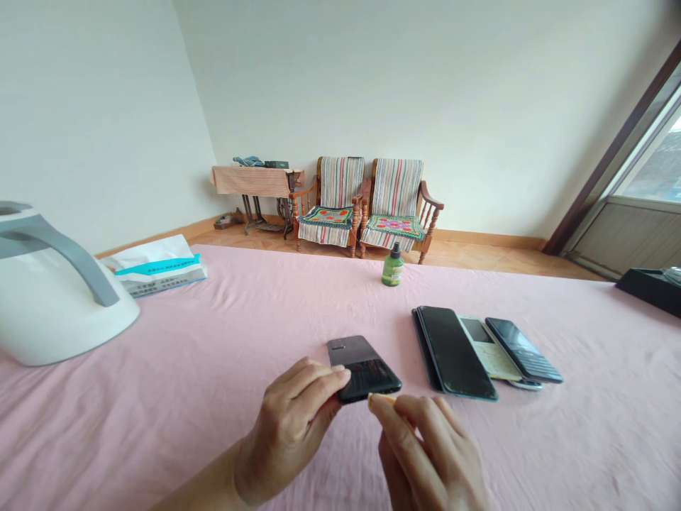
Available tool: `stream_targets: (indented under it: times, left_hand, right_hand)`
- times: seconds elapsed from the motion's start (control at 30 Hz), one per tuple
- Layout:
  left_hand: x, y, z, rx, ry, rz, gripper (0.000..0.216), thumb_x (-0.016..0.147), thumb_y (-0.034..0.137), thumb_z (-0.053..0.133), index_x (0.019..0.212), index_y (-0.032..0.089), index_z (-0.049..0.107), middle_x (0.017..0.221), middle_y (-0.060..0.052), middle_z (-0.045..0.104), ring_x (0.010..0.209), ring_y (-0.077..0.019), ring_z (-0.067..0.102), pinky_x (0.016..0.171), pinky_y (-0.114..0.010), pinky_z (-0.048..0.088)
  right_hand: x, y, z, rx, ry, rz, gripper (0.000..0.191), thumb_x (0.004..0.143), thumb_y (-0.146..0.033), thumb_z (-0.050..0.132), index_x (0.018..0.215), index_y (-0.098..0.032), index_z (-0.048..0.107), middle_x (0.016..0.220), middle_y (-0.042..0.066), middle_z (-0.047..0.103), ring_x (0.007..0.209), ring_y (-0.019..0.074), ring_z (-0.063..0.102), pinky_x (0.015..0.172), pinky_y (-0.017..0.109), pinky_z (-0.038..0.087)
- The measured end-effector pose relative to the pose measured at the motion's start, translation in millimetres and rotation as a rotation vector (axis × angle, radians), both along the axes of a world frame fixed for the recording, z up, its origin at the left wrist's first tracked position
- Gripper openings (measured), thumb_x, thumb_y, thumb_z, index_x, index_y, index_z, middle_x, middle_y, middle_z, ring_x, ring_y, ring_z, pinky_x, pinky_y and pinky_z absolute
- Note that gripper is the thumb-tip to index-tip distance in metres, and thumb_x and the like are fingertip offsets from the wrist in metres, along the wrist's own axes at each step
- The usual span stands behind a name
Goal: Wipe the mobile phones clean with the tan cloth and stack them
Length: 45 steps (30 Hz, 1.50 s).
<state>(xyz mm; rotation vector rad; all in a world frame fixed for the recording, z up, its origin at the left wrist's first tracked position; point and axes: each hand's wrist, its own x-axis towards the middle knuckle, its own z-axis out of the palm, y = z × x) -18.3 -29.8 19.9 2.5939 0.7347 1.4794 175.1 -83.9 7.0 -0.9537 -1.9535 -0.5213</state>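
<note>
My left hand [290,426] grips the near end of a black phone [362,365] that lies back-up on the pink cloth [213,369]. My right hand [425,454] is curled just beside it, its fingertips pinched at the phone's near right corner; whether it holds anything small I cannot make out. To the right lies a row of other phones: a large dark one [455,351] stacked on another, a pale keypad phone [489,348] and a dark keypad phone [524,350].
A white appliance with a grey handle [53,291] stands at the left, a white and teal packet [157,266] behind it. A small green bottle [392,266] stands at the far edge. A black box [649,287] sits at the right. Two wooden chairs [367,206] stand by the wall.
</note>
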Motion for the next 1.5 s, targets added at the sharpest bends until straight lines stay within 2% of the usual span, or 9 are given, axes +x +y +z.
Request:
stream_targets:
  times: [0.13,0.33,0.5,0.7,0.83,1.07,1.23,1.5]
  left_hand:
    - [0.3,-0.1,-1.1,0.008,0.000,-0.012,0.030,0.082,-0.001,0.056,0.108,0.012,0.062,0.088,-0.008,0.066,0.082,-0.0170,0.063,0.072,-0.028,0.056]
    - [1.1,-1.0,0.3,0.015,0.006,-0.011,0.030,0.082,-0.002,0.054,0.108,0.012,0.061,0.088,-0.008,0.067,0.082,-0.0167,0.063,0.071,-0.027,0.056]
    - [2.1,-0.9,1.6,0.025,-0.004,0.014,0.025,0.084,0.002,0.055,0.105,0.014,0.062,0.085,-0.007,0.067,0.079,-0.0169,0.064,0.070,-0.028,0.057]
    - [1.7,0.3,1.2,0.020,-0.011,0.005,0.026,0.083,0.001,0.057,0.106,0.013,0.062,0.085,-0.008,0.067,0.080,-0.0169,0.064,0.070,-0.027,0.056]
    - [1.7,1.3,3.4,0.033,-0.010,0.023,0.021,0.085,0.006,0.057,0.104,0.014,0.063,0.083,-0.007,0.067,0.078,-0.0170,0.065,0.069,-0.027,0.057]
    - [1.0,1.3,3.8,0.035,-0.011,0.021,0.021,0.084,0.003,0.057,0.102,0.011,0.063,0.084,-0.009,0.067,0.079,-0.0173,0.064,0.069,-0.028,0.057]
    - [1.6,1.1,2.6,0.033,-0.010,0.024,0.022,0.084,0.004,0.057,0.103,0.013,0.063,0.084,-0.008,0.067,0.079,-0.0173,0.065,0.069,-0.028,0.057]
    - [1.5,0.5,0.2,0.014,0.002,-0.006,0.027,0.084,0.001,0.055,0.106,0.013,0.063,0.086,-0.008,0.068,0.081,-0.0172,0.065,0.071,-0.028,0.057]
  right_hand:
    - [1.5,-0.2,0.0,0.008,0.030,-0.051,0.027,0.080,-0.002,0.057,0.105,-0.008,0.062,0.079,0.010,0.060,0.064,0.0147,0.053,0.055,0.029,0.045]
    - [-1.1,2.0,2.4,0.026,-0.046,0.001,0.025,0.082,-0.004,0.056,0.106,-0.006,0.062,0.078,0.010,0.061,0.061,0.0137,0.052,0.053,0.027,0.043]
    - [0.1,2.0,3.7,0.058,0.025,-0.059,0.021,0.082,-0.003,0.053,0.100,-0.006,0.063,0.077,0.011,0.061,0.063,0.0151,0.054,0.055,0.029,0.044]
    - [0.6,1.1,-1.1,0.034,-0.058,-0.009,0.024,0.082,-0.005,0.055,0.105,-0.007,0.063,0.078,0.009,0.062,0.060,0.0142,0.054,0.054,0.028,0.044]
    - [2.0,1.5,4.0,0.035,0.027,-0.072,0.024,0.082,-0.004,0.053,0.103,-0.009,0.063,0.078,0.009,0.062,0.064,0.0157,0.057,0.059,0.030,0.046]
    - [2.2,3.3,7.4,0.040,0.160,-0.081,0.025,0.081,-0.004,0.054,0.103,-0.011,0.062,0.077,0.007,0.062,0.062,0.0136,0.056,0.058,0.028,0.044]
    - [1.0,3.5,4.9,0.050,0.108,-0.073,0.024,0.083,-0.004,0.053,0.104,-0.010,0.063,0.076,0.008,0.060,0.062,0.0139,0.055,0.055,0.027,0.045]
    - [-3.5,-0.5,3.7,0.014,-0.002,-0.011,0.026,0.083,-0.003,0.055,0.108,-0.004,0.061,0.081,0.010,0.063,0.066,0.0147,0.056,0.059,0.029,0.048]
